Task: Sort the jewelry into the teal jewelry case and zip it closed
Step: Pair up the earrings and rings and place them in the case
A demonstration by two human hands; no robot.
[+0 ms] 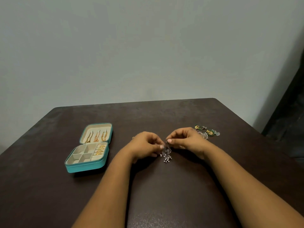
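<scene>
Teal case (85, 163) open on bench (164, 195), far left. Left hand (144, 145) and right hand (184, 139) both pinch silver earring (166, 154) mid-bench, hanging long-axis down. Case lies left; left hand nearer. Green-gold pieces (208, 132) far right.

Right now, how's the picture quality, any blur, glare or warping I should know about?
Head view: dim, even light with no glare; soft shadows lie under the case and the forearms. The wide lens bows the table edge. The silver jewelry pinched between the left hand and right hand is soft and lacks fine detail, as are the pieces beyond the right hand.
</scene>
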